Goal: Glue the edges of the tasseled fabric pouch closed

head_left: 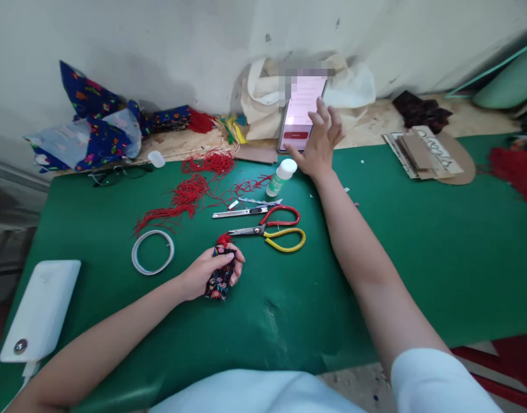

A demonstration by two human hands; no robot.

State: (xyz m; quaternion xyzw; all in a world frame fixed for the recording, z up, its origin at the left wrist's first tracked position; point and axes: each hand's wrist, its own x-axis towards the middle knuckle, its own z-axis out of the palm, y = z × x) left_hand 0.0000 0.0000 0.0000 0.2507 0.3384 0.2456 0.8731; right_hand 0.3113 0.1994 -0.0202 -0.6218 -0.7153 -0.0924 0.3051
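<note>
My left hand [205, 272] is closed on a small dark floral fabric piece [220, 278], the thumb pressed on its face. Red thread [223, 239] sticks out at its top end. Just beyond lie scissors [258, 230] with one red and one yellow handle, and a utility knife [239, 213]. My right hand [321, 140] reaches to the back with fingers spread over a lit smartphone [304, 109] propped against a cloth bag. Whether a fingertip touches the screen I cannot tell. A white-capped bottle [281, 178] stands near the right wrist.
Red thread bundles [188, 195] and a roll of tape [152, 252] lie on the green table [289, 321]. A white power bank [43, 304] with a cable is at left. Blue patterned fabric [95, 135] and glasses [121, 174] sit back left. Cardboard pieces [422, 155] lie back right.
</note>
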